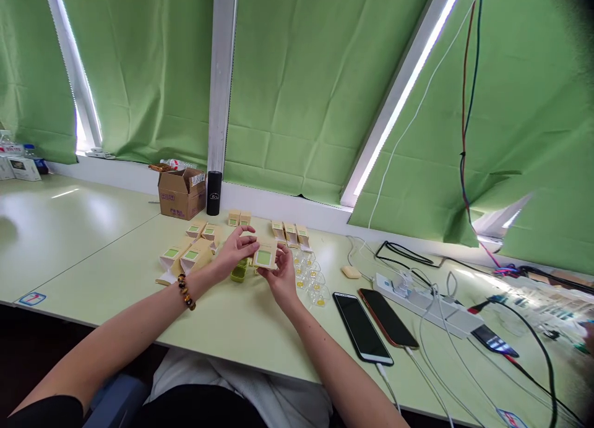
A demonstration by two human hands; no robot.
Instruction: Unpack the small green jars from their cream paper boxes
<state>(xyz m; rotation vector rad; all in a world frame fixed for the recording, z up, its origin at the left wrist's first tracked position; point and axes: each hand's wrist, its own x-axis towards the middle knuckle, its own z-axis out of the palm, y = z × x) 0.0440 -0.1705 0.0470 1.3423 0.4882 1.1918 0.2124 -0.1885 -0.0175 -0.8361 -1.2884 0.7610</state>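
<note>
A small cream carton with a green window [264,257] is held up above the table, its window side facing me. My right hand [282,276] is closed around its right side and lower edge. At the carton's upper left edge is my left hand [237,250], fingers stretched and slightly apart, the fingertips at or touching that edge. Green square cups [239,271] stand on the table below my left hand, partly hidden. Several clear cups with yellow centres [312,278] sit in rows right of my right hand. Similar cartons [197,253] stand with flaps open near my left wrist.
More cartons [290,232] and a closed pair [239,218] stand farther back. A cardboard box [182,194] and a black cylinder [214,193] are by the wall. To the right lie two phones [362,326] [388,318], a power strip [427,304] and tangled cables.
</note>
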